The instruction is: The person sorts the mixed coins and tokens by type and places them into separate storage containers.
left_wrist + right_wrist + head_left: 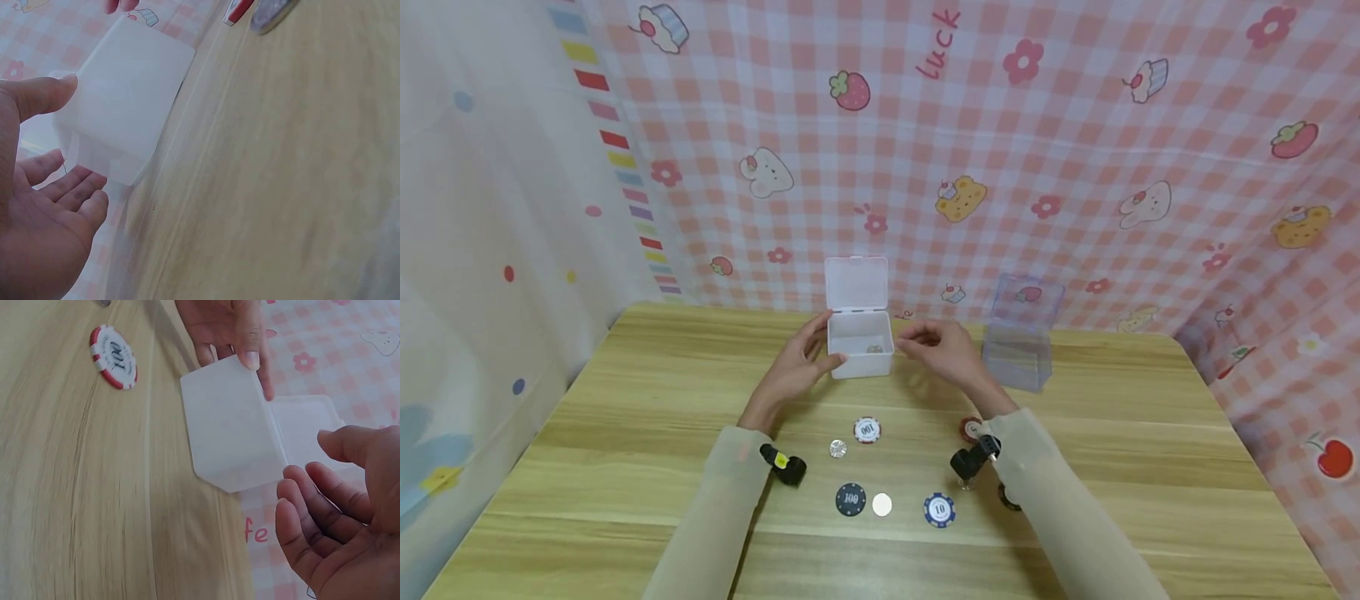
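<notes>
A white plastic box (861, 365) stands near the back of the table, its lid (857, 284) raised. Something small and shiny (875, 349) lies inside, too small to identify. My left hand (801, 361) holds the box at its left side, with the thumb over the front rim and the fingers along the side wall. At the right side of the box is my right hand (942, 350), its fingers loosely bent. In the right wrist view a gap shows between thumb and fingers of the right hand (337, 512), and nothing is held there.
A clear purplish box (1018, 358) with a raised lid stands at the right. On the table (625, 483) lie a red-and-white chip (867, 430), silver coin (838, 448), black chip (851, 499), pale disc (882, 504), blue chip (939, 509) and red chip (971, 429). A checked curtain (910, 167) hangs behind.
</notes>
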A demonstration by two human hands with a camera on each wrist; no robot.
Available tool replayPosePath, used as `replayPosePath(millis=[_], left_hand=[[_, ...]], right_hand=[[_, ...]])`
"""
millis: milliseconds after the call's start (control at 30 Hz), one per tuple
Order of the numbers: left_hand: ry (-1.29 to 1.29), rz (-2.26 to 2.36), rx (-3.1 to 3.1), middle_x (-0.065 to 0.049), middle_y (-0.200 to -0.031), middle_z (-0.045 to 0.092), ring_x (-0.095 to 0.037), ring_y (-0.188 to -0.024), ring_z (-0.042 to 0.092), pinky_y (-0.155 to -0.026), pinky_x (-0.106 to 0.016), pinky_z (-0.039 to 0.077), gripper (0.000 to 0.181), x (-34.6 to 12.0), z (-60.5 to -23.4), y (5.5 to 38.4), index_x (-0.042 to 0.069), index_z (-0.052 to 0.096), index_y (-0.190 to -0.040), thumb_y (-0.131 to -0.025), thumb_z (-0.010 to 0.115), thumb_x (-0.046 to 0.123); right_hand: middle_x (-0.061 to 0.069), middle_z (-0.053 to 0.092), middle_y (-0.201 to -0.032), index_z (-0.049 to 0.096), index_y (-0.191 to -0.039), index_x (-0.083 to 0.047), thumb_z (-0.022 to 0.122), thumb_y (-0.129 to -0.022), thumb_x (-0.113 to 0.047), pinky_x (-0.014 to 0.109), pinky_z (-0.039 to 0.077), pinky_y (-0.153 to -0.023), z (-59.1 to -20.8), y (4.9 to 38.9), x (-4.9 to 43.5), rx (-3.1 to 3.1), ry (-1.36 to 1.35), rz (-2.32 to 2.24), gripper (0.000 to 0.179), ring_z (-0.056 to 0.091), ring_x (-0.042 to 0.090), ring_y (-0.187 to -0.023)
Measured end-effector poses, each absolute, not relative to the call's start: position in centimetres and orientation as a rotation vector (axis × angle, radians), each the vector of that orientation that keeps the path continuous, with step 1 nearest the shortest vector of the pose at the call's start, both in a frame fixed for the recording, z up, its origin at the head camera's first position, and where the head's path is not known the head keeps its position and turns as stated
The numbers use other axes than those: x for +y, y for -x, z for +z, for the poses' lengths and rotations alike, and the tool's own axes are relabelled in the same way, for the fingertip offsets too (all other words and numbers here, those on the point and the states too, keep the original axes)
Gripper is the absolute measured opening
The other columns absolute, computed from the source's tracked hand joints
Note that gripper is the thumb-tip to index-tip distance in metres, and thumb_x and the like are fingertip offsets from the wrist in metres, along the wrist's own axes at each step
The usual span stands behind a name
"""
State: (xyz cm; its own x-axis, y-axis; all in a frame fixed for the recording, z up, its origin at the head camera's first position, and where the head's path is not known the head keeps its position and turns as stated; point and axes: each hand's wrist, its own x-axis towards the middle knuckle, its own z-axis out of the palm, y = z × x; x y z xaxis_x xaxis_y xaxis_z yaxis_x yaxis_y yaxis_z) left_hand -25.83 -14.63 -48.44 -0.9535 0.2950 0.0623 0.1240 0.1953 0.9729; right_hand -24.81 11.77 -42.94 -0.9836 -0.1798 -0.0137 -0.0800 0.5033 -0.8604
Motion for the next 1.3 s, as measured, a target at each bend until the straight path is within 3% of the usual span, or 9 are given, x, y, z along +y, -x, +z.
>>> replayPosePath(millis=[367, 700, 967, 1300], left_hand=[[-0.399, 1.876, 2.311, -0.018, -0.164, 0.034, -0.035, -0.157, 0.026, -0.131, -0.044, 0.019, 0.080, -14.6, -48.5, 25.8, 0.010, 0.023, -0.163, -0.098, 0.069, 0.010], [-0.397, 1.863, 2.317, -0.018, -0.165, 0.032, -0.035, -0.157, 0.025, -0.131, -0.044, 0.019, 0.081, -14.5, -48.3, 25.8, 0.011, 0.022, -0.164, -0.098, 0.069, 0.010], [-0.390, 1.865, 2.303, -0.018, -0.165, 0.031, -0.036, -0.157, 0.023, -0.131, -0.046, 0.018, 0.081, -14.6, -48.2, 25.7, 0.011, 0.021, -0.164, -0.098, 0.068, 0.009], [-0.388, 1.868, 2.305, -0.017, -0.164, 0.034, -0.035, -0.157, 0.025, -0.131, -0.046, 0.018, 0.080, -14.7, -48.5, 25.8, 0.013, 0.024, -0.164, -0.098, 0.069, 0.011]], right_hand=[[0.004, 0.075, -0.108, 0.073, -0.118, -0.010, 0.074, -0.094, -0.032, 0.030, 0.053, -0.083, -42.9, 23.7, 13.2, 2.706, 0.357, -1.301, 0.032, 0.066, 0.020, -0.098], [0.015, 0.070, -0.127, 0.068, -0.128, -0.009, 0.078, -0.092, -0.031, 0.037, 0.060, -0.088, -43.2, 22.3, 14.5, 2.701, 0.603, -1.214, 0.043, 0.068, 0.026, -0.108], [0.017, 0.068, -0.131, 0.062, -0.139, -0.010, 0.081, -0.089, -0.027, 0.044, 0.061, -0.092, -43.1, 21.1, 15.4, 2.682, 0.745, -1.144, 0.056, 0.069, 0.030, -0.111], [0.011, 0.067, -0.132, 0.058, -0.144, -0.015, 0.080, -0.091, -0.027, 0.045, 0.058, -0.094, -43.2, 19.1, 17.5, 2.644, 0.757, -1.032, 0.059, 0.066, 0.023, -0.113]])
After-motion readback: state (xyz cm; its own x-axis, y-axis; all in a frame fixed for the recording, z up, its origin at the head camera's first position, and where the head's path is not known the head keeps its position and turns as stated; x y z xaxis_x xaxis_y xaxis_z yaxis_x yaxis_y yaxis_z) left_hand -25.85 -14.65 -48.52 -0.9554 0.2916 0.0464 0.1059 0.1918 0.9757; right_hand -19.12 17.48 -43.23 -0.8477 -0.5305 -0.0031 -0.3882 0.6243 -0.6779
